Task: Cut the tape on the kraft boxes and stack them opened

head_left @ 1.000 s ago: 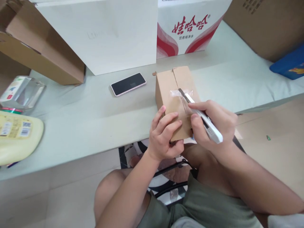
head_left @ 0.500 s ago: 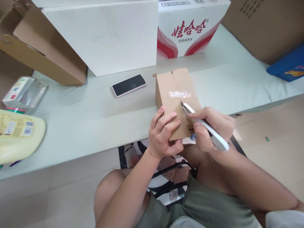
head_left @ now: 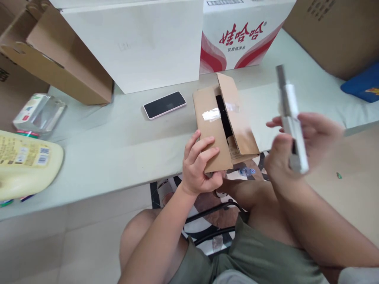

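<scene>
Since the earlier frame, the right hand (head_left: 315,138) has carried the utility knife (head_left: 292,128) away to the right, clear of the small cardboard box (head_left: 219,133), and the box's right flap (head_left: 239,122) has risen. Largest in view, the cloth-covered table (head_left: 124,146) bears a white carton (head_left: 139,47) at its far side, a tall brown carton (head_left: 72,55) leaning to the left of it, and a red-printed carton (head_left: 245,39) to its right; their contents are out of sight. Next in size, the small cardboard box lies at the table's front edge, its near end jutting past it, its long axis running away from the person with the far end slightly to the left. A lengthwise gap opens between its flaps; printed brown cardboard shows inside at the near end, the rest being too dark to identify. A pale yellow bottle (head_left: 32,165) lies at the left. The left hand (head_left: 201,167) is clamped on the box's near left corner, fingers slightly spread on top, thumb below. The right hand, somewhat blurred, grips the knife's handle between thumb and fingers; the blade points away from the person, tipped slightly left. A phone (head_left: 165,105) lies left of the box. Smallest, clear tape (head_left: 211,114) sits parted across both flaps.
</scene>
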{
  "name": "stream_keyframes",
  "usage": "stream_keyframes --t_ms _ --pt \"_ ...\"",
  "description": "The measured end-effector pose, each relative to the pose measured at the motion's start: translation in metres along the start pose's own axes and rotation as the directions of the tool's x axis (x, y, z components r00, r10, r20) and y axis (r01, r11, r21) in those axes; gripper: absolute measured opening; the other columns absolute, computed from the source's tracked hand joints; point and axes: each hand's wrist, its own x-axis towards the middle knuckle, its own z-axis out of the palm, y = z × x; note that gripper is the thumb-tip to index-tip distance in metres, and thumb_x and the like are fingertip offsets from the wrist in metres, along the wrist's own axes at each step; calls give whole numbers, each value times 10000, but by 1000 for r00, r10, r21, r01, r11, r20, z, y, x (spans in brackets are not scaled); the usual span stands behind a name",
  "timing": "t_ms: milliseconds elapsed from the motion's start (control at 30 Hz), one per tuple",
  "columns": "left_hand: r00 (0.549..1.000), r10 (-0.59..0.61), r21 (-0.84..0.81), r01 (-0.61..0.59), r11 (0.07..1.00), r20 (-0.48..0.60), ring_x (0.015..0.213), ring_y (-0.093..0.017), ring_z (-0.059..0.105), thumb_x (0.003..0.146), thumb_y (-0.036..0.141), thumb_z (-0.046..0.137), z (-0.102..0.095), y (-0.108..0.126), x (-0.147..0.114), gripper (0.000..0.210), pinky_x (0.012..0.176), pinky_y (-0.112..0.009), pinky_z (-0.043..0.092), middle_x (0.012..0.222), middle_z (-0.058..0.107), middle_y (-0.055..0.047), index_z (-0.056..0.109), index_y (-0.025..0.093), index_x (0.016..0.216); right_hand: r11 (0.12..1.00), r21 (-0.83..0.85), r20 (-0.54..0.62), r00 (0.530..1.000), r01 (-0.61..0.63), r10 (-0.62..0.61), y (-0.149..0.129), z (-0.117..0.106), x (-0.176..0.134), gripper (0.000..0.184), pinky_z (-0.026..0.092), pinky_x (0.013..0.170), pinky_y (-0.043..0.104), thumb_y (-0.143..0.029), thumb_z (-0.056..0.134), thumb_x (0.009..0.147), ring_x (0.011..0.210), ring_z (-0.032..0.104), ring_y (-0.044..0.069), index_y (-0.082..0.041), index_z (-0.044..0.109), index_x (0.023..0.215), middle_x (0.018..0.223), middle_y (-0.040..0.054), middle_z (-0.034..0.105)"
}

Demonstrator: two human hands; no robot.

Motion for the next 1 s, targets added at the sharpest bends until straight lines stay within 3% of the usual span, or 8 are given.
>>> stream_keyframes --t_ms 67,167,367,500,633,767,900,1000 --pt "999 -28 -14 28 1000 -14 1286 -320 629 895 349 514 -4 -5 0 352 1185 -638 441 1273 664 -98 562 260 1232 993 -85 -46 996 -83 79 15 7 12 384 543 931 524 -486 513 984 1095 682 313 -269 528 1301 1175 129 677" --pt "992 -124 -20 124 992 -32 1377 -335 570 931 352 499 -12 -15 -1 323 1170 -637 455 1313 632 -112 553 258 1235 943 -278 108 970 -183 220 40 21 25 479 532 996 555 -387 613 900 1156 665 356 -199 568 1338 1231 173 694" --pt "929 -310 -26 311 950 -202 1191 -265 669 996 514 474 -24 -38 -9 405 948 -434 597 1290 620 -116 479 281 1326 815 -525 328 826 -245 459 64 38 25 823 439 1099 650 -433 642 832 1381 510 472 -80 433 1546 1470 296 544" --pt "869 -415 24 437 899 -271 1161 -251 672 1034 530 412 -35 -50 -13 465 918 -430 604 1333 604 -111 374 331 1453 810 -546 339 828 -213 447 62 38 18 618 368 1146 702 -463 593 853 1476 416 474 -152 637 1385 1568 254 476" --pt "756 -589 -52 602 797 -286 980 -218 698 1041 479 404 -49 -66 -13 454 715 -365 617 1340 599 -98 369 369 1481 868 -461 375 845 -186 380 57 37 15 476 335 1184 710 -393 582 842 1520 371 465 -168 739 1230 1539 218 538" --pt "595 -768 -122 766 631 -235 755 -189 656 922 275 525 -62 -79 -12 414 665 -366 610 1022 653 -52 570 315 1331 980 -135 489 850 -147 195 46 34 17 483 352 1218 653 -419 566 868 1466 475 390 -220 693 1289 1494 155 606" --pt "653 -731 83 754 652 -196 1138 -298 669 769 256 696 -72 -82 -9 258 992 -463 593 1186 644 -110 747 224 1020 945 178 526 838 -274 144 33 35 13 722 423 1205 557 -489 607 879 1463 507 339 -200 453 1522 1576 155 538" --pt "705 -691 107 708 698 -158 1318 -326 601 842 396 696 -76 -78 -2 254 1155 -479 489 1361 633 -126 765 207 997 913 261 491 858 -312 153 30 41 8 826 396 1238 521 -529 664 858 1506 461 325 -177 382 1550 1607 185 485"
